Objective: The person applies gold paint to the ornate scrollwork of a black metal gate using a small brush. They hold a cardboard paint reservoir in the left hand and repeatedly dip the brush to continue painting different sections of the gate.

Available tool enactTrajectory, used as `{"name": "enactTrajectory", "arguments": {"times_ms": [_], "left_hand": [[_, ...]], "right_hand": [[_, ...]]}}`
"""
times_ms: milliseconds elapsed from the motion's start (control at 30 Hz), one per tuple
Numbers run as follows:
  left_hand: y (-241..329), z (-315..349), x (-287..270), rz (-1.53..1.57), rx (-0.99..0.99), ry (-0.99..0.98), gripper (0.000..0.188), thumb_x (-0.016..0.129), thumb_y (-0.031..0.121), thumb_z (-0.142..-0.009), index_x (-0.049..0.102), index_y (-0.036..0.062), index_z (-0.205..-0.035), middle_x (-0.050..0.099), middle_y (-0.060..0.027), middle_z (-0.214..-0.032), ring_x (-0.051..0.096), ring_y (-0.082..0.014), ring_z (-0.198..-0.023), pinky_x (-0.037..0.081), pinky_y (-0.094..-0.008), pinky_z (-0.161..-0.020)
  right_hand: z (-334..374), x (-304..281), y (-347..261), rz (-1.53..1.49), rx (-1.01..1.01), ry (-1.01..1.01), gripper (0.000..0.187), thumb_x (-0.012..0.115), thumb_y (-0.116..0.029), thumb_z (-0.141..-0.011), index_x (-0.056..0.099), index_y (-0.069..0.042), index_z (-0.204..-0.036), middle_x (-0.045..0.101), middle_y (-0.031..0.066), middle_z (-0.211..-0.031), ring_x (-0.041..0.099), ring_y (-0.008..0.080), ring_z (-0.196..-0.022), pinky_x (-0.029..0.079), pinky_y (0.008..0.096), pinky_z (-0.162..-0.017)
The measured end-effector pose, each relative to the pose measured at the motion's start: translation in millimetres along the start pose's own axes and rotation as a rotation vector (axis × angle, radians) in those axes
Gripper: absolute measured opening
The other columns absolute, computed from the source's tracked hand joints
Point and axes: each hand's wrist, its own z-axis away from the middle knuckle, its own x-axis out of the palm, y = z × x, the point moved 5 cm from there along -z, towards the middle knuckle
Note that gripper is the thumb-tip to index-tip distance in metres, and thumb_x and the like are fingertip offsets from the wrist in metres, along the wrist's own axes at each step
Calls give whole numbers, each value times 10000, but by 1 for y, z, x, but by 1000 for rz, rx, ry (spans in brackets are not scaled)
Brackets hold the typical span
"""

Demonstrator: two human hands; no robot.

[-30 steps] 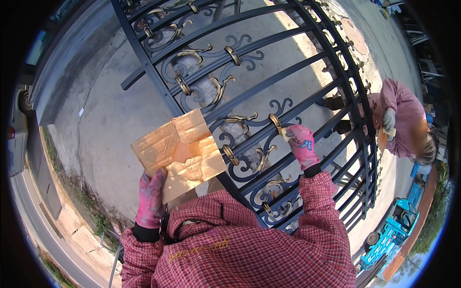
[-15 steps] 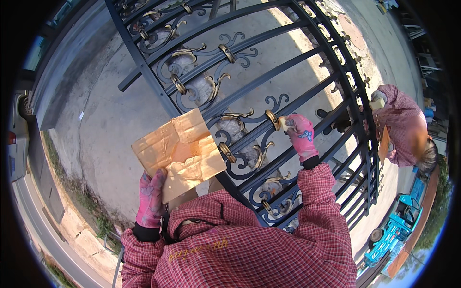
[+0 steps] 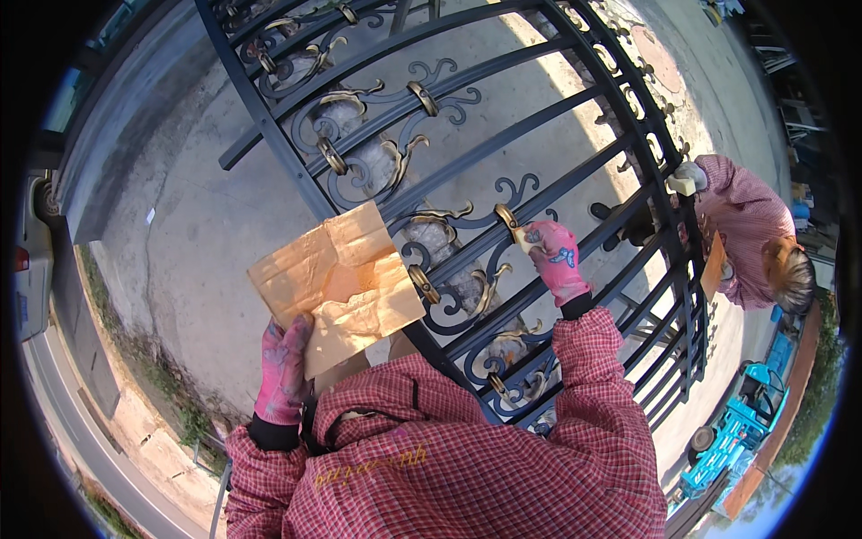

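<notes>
Our left hand [image 3: 284, 368] pinches the near edge of the card [image 3: 337, 280], held against the gate [image 3: 467, 180] at left. Our right hand [image 3: 555, 259], fingers curled, touches a gold ring [image 3: 508, 221]. It has moved slightly left since before.

Your left hand [image 3: 283, 368] and right hand [image 3: 555, 259] wear pink gloves printed with small blue motifs, and your sleeves are red-and-white plaid. The creased sheet of paper [image 3: 337, 280] you hold is tan-orange, paler where it is worn. The wrought-iron gate [image 3: 467, 135] is black with gold-painted collars and leaf scrolls. The other person's shirt [image 3: 750, 216] is pink check. The small truck [image 3: 732, 431] is turquoise.
</notes>
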Motion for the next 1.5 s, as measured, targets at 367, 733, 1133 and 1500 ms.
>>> {"name": "enactTrajectory", "arguments": {"times_ms": [367, 733, 1133, 1500], "left_hand": [[-8, -1, 5, -5, 4, -45, 351, 562, 215, -910, 491, 27, -1198, 610, -57, -1031, 621, -132, -857, 537, -271, -715], [-20, -5, 25, -58, -74, -166, 293, 513, 164, -921, 510, 2, -1165, 606, -41, -1011, 580, -93, -840, 490, -238, -730], [-11, 0, 33, -141, -28, -205, 285, 498, 127, -919, 518, 11, -1178, 616, -38, -1000, 578, -89, -827, 484, -231, -725], [-20, -5, 24, -70, -57, -144, 276, 530, 141, -913, 534, 33, -1167, 621, -33, -1007, 591, -99, -833, 499, -245, -725]], "right_hand": [[3, -19, -20, -118, 266, 160, 324, 663, 59, -667, 600, -36, -970, 624, 69, -795, 604, 146, -592, 474, 257, -500], [-20, -23, -207, -155, -120, -10, 399, 766, -87, -588, 616, -52, -956, 645, 121, -949, 622, 304, -827, 480, 378, -734], [-11, -5, -224, 57, -82, -93, 336, 698, -141, -594, 612, -66, -911, 621, 84, -874, 583, 294, -789, 447, 386, -708], [23, -40, -156, -31, 224, 189, 327, 709, -55, -601, 610, -32, -912, 633, 120, -827, 630, 264, -712, 492, 339, -637]]}}
